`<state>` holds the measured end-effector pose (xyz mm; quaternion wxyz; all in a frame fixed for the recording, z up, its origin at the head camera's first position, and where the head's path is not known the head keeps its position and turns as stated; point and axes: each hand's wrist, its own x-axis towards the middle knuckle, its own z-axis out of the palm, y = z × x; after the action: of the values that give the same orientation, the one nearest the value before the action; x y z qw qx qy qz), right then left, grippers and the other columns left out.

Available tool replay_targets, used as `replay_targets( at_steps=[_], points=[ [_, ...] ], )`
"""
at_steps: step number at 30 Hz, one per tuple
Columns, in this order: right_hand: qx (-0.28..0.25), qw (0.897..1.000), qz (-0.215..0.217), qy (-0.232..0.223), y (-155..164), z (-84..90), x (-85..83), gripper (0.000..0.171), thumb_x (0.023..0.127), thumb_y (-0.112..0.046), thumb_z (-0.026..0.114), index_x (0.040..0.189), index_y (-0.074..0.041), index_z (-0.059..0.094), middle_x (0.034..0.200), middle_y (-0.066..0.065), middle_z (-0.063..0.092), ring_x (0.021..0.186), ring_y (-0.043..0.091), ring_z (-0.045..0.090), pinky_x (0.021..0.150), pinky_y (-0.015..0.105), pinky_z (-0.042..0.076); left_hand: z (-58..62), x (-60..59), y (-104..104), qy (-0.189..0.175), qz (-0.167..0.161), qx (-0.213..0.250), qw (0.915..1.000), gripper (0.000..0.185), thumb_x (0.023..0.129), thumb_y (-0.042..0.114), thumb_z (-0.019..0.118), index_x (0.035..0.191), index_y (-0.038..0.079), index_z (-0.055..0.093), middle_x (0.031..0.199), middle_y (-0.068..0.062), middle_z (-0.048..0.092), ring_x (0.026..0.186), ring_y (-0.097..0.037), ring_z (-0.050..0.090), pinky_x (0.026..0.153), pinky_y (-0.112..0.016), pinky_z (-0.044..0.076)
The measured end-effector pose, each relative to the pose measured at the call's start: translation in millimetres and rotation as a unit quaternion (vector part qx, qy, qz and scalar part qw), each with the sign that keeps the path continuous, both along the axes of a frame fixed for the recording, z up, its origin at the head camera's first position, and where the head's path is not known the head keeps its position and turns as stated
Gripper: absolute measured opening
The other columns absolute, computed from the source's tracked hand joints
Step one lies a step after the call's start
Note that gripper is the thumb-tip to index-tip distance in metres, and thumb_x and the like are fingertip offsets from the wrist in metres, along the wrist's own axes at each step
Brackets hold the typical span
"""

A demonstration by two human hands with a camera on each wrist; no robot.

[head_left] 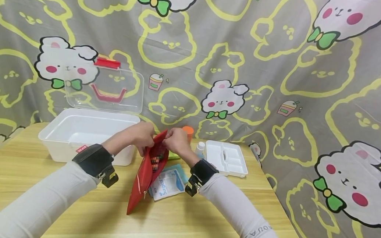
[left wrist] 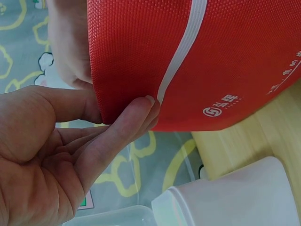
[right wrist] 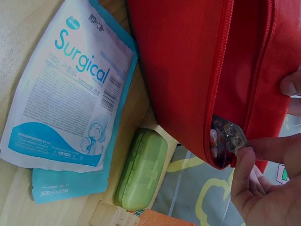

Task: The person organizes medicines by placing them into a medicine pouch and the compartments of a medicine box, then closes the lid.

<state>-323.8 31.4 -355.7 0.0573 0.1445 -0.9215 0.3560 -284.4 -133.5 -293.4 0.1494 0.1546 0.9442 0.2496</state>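
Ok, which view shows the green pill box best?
The right wrist view: the green pill box lies closed on the table edge beside the surgical packet, below the red pouch. The head view shows only a green sliver behind the right hand; the left wrist view shows none.

Home-like setup, wooden table [head_left: 203,223], cartoon bunny cloth backdrop [head_left: 280,66], first-aid box [head_left: 77,129]

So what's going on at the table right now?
A person holds a red fabric zip pouch upright on the yellow wooden table, both hands at its open top. The left hand pinches one edge; the right hand grips the other, fingers at the blister packs of pills inside. A white surgical-mask packet and a green plastic pill case lie beside it, and an open white plastic box stands on the left.
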Motion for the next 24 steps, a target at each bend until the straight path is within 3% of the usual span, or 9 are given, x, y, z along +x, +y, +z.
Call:
replay_targets(
  at_steps=[24],
  points=[
    [-0.028,0.999,-0.019,-0.008,-3.3,-5.3,-0.9,0.009,0.082,-0.006,0.077,0.077,-0.004,0.07,0.075,0.005,0.066,0.061,0.016,0.058,0.049,0.022,0.043,0.6,-0.2,-0.8,-0.006,0.0,0.005,1.0,0.011,0.085,-0.006,0.056,0.084,-0.007,0.066,0.068,-0.015,0.071,0.059,-0.023,0.075,0.055,-0.028,0.062]
  ],
)
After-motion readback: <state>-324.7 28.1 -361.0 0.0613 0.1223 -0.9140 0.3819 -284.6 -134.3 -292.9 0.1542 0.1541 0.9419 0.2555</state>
